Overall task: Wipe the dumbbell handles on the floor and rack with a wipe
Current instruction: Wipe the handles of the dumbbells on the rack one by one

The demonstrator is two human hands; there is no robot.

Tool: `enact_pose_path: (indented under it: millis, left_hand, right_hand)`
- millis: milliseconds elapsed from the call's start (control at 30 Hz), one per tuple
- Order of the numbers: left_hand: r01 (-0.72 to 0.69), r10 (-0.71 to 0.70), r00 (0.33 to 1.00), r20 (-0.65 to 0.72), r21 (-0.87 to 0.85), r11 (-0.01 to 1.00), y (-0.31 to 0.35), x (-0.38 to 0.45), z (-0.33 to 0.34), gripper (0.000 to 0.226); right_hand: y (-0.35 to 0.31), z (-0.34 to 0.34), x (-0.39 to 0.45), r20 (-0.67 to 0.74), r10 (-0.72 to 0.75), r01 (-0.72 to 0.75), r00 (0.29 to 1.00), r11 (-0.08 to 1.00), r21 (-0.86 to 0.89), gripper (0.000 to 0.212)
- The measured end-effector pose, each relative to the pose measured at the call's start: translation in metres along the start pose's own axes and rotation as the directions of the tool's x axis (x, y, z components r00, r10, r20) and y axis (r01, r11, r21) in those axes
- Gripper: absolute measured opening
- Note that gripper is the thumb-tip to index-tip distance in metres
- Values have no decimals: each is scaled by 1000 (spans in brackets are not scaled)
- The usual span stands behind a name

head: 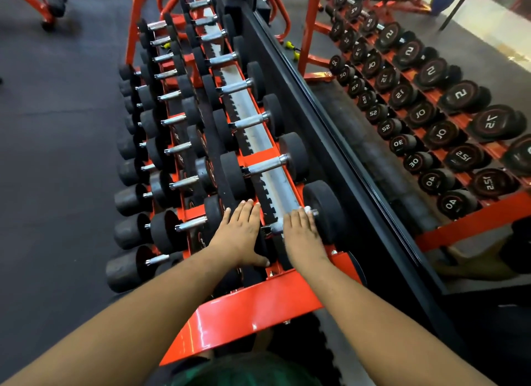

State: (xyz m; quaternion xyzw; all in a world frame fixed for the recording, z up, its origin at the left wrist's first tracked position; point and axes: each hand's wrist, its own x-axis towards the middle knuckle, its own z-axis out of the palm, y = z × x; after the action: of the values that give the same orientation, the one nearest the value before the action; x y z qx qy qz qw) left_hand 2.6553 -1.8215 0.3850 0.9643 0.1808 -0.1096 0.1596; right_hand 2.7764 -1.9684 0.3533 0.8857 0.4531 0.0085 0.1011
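The person is wiping the handle of the nearest dumbbell on the top row of the orange rack. The right hand lies over that handle with fingers curled down, a bit of white wipe peeking out at the fingertips. The left hand lies flat, fingers straight, on the dumbbell's near black end, holding nothing. Next, it looks like the wipe must rub along the whole bar, then go to the next handle up the row.

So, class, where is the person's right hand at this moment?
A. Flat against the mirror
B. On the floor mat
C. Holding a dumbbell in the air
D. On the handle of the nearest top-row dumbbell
D: the right hand lies over the handle of the nearest dumbbell on the rack, white showing under its fingertips.
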Motion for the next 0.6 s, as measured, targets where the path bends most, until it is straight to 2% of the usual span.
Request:
enact_pose_path:
  millis: [67,133,167,233,300,333,400,500,600]
  left_hand:
    - [-7,7,1000,-4,-3,1000,0,0,0,145]
    - [-11,11,1000,-1,-8,1000,0,0,0,145]
    - [-11,11,1000,4,-7,1000,0,0,0,144]
    - [-7,7,1000,5,6,1000,0,-1,0,145]
    - [-8,8,1000,20,9,1000,0,-1,0,145]
    - [-10,9,1000,23,11,1000,0,0,-1,144]
    - [-14,14,999,29,11,1000,0,-1,-3,143]
    - [-23,23,1000,16,0,1000,0,-2,-4,143]
    - [-20,20,1000,1,-9,1000,1,-2,-4,144]
  right_hand:
    - [-17,2,5,-39,-144,145,989,989,29,49]
    - [-11,6,-2,-115,-279,282,953,959,14,55]
    - [-1,8,-7,-121,-274,278,954,960,17,62]
    - [16,7,-13,-86,-139,142,987,989,33,74]
    - [16,8,-14,-49,-10,13,999,998,56,73]
    - [10,7,-12,-42,2,1,999,998,66,71]
    - [-9,8,-8,-42,-56,60,998,993,102,70]
    - [-24,11,-14,-50,-178,185,983,948,260,71]
    - [-15,26,-36,-89,-180,201,980,870,450,64]
